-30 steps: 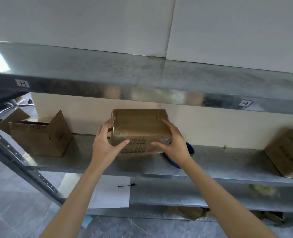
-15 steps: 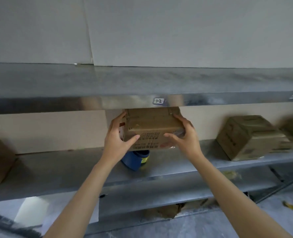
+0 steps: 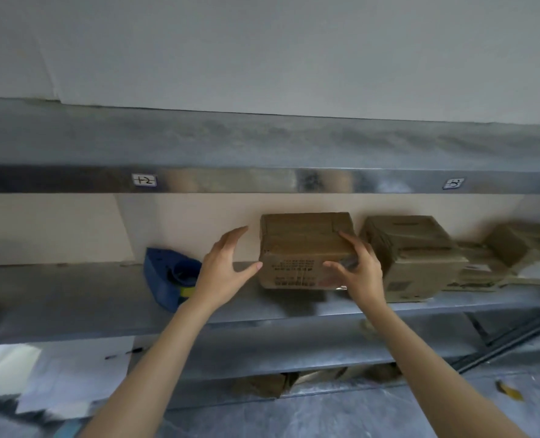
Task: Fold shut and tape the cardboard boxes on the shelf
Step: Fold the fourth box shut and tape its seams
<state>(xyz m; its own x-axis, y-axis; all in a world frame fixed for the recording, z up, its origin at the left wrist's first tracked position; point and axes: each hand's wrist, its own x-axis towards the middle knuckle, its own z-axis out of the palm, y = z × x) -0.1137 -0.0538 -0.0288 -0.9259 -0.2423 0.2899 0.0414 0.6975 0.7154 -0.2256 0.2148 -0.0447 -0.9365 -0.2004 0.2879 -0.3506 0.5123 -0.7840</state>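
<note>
Gripping the box [image 3: 306, 251] at its right front corner, the right hand [image 3: 361, 273] curls its fingers over the top edge, thumb on the printed face; the box, closed brown cardboard, squarish, stands on the dull metal shelf [image 3: 72, 298]; left of it the left hand [image 3: 227, 267] is spread wide, holding nothing, thumb tip at its edge; further left lies a blue plastic dispenser [image 3: 167, 276]; a second box [image 3: 414, 257] stands just right.

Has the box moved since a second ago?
Yes, rightward: the box, earlier in front of the tape dispenser, is now clear to its right.
</note>
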